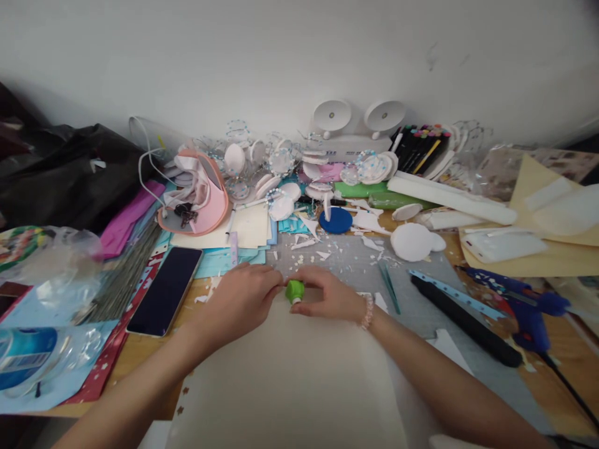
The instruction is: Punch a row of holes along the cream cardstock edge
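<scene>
A large cream sheet of paper (pixel 290 380) lies in front of me, with small punched shapes along its left edge. My right hand (pixel 327 293), with a beaded bracelet on its wrist, grips a small green craft punch (pixel 294 290) between thumb and fingers at the sheet's far edge. My left hand (pixel 243 296) is closed over the sheet's far left part, thumb and forefinger pinched beside the punch. The paper edge between those fingers is mostly hidden.
A phone (pixel 166 290) lies left. Tweezers (pixel 389 287), a black rod-shaped item (pixel 468 321) and a blue glue gun (pixel 519 299) lie right. White paper scraps, a pink visor (pixel 213 193), a blue disc (pixel 336 220) and several beaded white ornaments (pixel 281 162) crowd the back by the wall.
</scene>
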